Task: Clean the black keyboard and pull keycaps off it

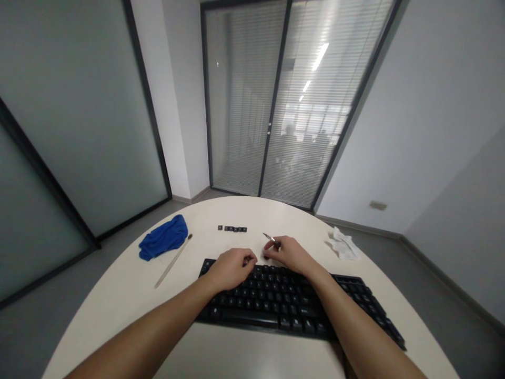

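Note:
A black keyboard lies across the near part of the table, under both forearms. Over its upper left edge, my left hand is closed with the fingers curled in; whatever is between the fingertips is hidden. My right hand is closed around a slim pointed metal tool, its tip aimed up and left. Something small and dark shows at the right fingertips, too small to name. Beyond the hands, several loose black keycaps lie in a row.
A crumpled blue cloth rests on the left of the round-edged white table. Beside it lies a thin brush with a pale handle and dark bristles. Crumpled white tissue sits near the right edge. Glass partitions and walls surround the table.

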`<move>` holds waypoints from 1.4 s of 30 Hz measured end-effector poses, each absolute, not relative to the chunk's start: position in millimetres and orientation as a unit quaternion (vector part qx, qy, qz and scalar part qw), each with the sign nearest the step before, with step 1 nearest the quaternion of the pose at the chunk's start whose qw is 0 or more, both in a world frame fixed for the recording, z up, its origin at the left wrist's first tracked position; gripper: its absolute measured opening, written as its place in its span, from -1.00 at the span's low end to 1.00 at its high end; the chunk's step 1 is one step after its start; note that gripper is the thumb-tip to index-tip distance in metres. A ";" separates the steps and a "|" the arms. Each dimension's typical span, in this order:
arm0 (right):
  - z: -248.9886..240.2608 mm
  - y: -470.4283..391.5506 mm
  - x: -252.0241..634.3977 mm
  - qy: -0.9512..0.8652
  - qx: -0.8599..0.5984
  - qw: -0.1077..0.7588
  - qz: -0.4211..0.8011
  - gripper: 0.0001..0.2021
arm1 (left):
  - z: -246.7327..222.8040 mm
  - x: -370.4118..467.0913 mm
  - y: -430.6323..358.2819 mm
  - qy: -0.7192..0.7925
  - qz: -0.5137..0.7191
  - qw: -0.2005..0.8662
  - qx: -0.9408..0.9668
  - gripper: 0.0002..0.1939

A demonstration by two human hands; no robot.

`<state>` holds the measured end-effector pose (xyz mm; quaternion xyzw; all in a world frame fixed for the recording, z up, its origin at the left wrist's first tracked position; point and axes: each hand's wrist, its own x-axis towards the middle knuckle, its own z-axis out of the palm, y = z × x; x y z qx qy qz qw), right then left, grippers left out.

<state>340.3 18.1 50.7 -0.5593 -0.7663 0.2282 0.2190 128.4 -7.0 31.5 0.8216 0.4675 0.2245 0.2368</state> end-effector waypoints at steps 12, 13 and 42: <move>42.9 22.9 344.7 -0.774 -0.565 0.186 0.218 -0.78 | 30.9 129.2 -6.8 0.464 0.224 0.233 0.825 -0.70; 41.3 23.8 345.6 -0.775 -0.565 0.191 0.209 -0.79 | 30.8 129.2 -6.8 0.463 0.225 0.235 0.825 -0.70; 32.7 26.7 344.4 -0.740 -0.608 0.229 0.175 -0.69 | 35.2 129.8 -8.7 0.465 0.224 0.235 0.824 -0.69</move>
